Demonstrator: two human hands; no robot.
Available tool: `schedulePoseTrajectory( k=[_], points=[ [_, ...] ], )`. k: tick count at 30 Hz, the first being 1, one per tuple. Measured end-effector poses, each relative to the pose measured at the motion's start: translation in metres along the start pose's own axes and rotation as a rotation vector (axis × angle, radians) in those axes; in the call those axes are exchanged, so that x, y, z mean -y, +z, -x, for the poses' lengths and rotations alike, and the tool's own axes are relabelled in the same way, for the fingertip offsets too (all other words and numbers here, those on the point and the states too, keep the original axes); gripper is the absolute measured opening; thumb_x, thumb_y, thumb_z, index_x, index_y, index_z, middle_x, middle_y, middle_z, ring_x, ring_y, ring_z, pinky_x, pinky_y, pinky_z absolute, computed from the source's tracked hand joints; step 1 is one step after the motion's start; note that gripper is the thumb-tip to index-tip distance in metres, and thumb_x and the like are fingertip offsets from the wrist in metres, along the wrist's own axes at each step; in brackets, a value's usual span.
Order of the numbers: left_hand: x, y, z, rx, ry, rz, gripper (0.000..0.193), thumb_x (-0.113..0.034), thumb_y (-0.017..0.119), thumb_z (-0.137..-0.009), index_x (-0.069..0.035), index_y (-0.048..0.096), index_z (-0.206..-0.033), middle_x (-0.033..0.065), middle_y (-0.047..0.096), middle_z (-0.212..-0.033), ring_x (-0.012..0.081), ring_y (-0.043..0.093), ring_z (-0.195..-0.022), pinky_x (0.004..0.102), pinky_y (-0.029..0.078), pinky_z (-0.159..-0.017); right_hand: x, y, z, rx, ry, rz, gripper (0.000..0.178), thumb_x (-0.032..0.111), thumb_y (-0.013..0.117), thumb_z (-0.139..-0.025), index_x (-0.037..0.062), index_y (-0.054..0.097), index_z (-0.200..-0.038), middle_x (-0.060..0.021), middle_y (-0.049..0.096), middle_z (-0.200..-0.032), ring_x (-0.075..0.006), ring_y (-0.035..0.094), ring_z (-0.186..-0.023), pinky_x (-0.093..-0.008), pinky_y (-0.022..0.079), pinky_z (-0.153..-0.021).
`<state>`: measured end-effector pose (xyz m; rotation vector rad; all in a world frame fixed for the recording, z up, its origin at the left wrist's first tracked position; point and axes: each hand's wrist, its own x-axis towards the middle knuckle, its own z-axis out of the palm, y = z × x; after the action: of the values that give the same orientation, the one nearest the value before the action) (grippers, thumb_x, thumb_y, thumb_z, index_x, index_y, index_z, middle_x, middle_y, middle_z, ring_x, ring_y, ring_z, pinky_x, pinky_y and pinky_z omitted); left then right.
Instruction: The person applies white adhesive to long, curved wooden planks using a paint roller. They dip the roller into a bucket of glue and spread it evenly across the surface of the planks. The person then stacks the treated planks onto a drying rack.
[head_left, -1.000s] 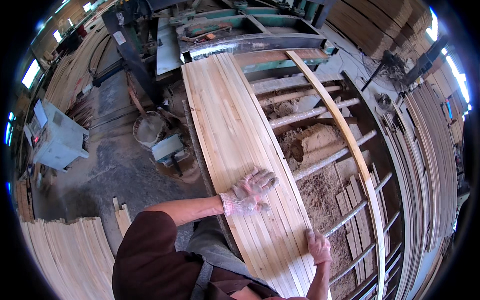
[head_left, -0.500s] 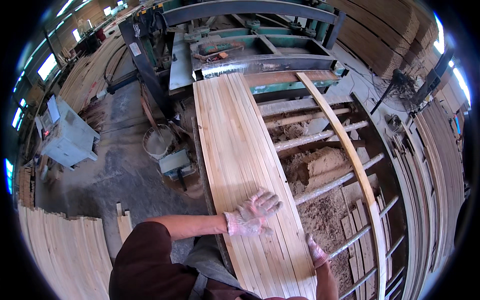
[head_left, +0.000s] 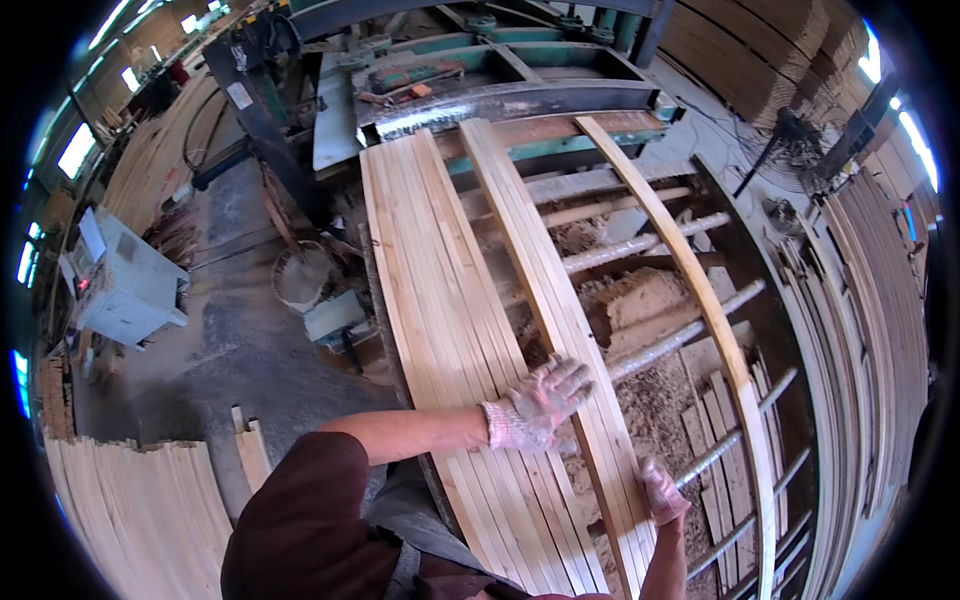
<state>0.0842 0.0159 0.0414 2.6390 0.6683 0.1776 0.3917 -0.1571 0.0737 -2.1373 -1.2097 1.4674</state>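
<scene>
Long pale wooden strips lie lengthwise in two groups over a frame of metal rollers. My left hand, in a whitish work glove, is open, its fingers stretched out flat over the narrow group of strips. Its wrist is above the wide group of strips on the left. A gap separates the two groups. My right hand, also gloved, is closed at the outer right edge of the narrow group; its fingertips are partly hidden. Further right, one single strip lies across the rollers.
A green and black machine stands at the far end of the strips. Sawdust lies beneath the metal rollers. Stacked boards are at the lower left, near a grey cabinet. A bucket stands left of the frame.
The strips lay together in one sheet; now a narrow group has shifted right, leaving a gap. Both hands have moved right and slightly farther away with it.
</scene>
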Motion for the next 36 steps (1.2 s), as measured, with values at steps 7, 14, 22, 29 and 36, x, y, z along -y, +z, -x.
schedulePoseTrajectory(
  k=[7, 14, 22, 29, 36],
  points=[
    [0.001, -0.012, -0.002, -0.008, -0.009, -0.174, 0.110, -0.084, 0.031, -0.089, -0.004, 0.015, -0.163, 0.0218, 0.010, -0.170, 0.0372, 0.006, -0.158, 0.0520, 0.002, -0.128, 0.032, -0.025, 0.012, -0.095, 0.008, -0.246, 0.060, 0.061, 0.059, -0.098, 0.0036, 0.072, -0.109, -0.0039, 0.070, -0.076, -0.0137, 0.062, -0.062, -0.0317, 0.052, -0.053],
    [0.000, -0.003, 0.003, -0.054, -0.018, -0.157, 0.103, -0.080, 0.030, -0.092, -0.005, 0.020, -0.162, 0.0202, 0.012, -0.170, 0.0365, 0.007, -0.158, 0.0516, 0.002, -0.128, 0.077, 0.031, 0.038, -0.569, -0.479, 0.011, 0.068, 0.012, 0.083, -0.084, 0.0035, 0.054, -0.145, -0.0169, 0.065, -0.133, -0.0258, 0.064, -0.122, -0.0341, 0.053, -0.106],
    [-0.002, -0.024, 0.001, -0.110, -0.034, -0.144, 0.099, -0.075, 0.036, -0.094, -0.006, 0.020, -0.163, 0.0207, 0.020, -0.168, 0.0354, 0.014, -0.157, 0.0501, 0.004, -0.129, 0.067, 0.086, 0.020, -0.486, -0.183, 0.598, 0.092, 0.041, 0.085, -0.075, 0.0027, 0.041, -0.147, -0.0233, 0.064, -0.126, -0.0420, 0.067, -0.106, -0.0522, 0.054, -0.090],
    [-0.001, -0.014, 0.010, -0.181, -0.007, -0.151, 0.096, -0.072, 0.032, -0.097, -0.004, 0.015, -0.163, 0.0191, 0.015, -0.170, 0.0333, 0.012, -0.158, 0.0496, 0.002, -0.129, 0.059, 0.105, 0.044, -0.483, -0.147, 0.599, 0.083, 0.038, 0.086, -0.075, 0.0037, 0.048, -0.141, -0.0211, 0.067, -0.123, -0.0418, 0.068, -0.103, -0.0501, 0.054, -0.091],
    [-0.002, -0.017, 0.006, -0.187, -0.052, 0.042, 0.101, -0.077, 0.028, -0.096, -0.004, 0.014, -0.163, 0.0190, 0.012, -0.171, 0.0323, 0.006, -0.159, 0.0484, -0.001, -0.129, 0.075, 0.104, 0.067, -0.791, -0.332, 0.759, 0.085, 0.036, 0.086, -0.077, 0.0043, 0.045, -0.145, -0.0206, 0.067, -0.124, -0.0361, 0.067, -0.111, -0.0508, 0.055, -0.092]
  ],
)
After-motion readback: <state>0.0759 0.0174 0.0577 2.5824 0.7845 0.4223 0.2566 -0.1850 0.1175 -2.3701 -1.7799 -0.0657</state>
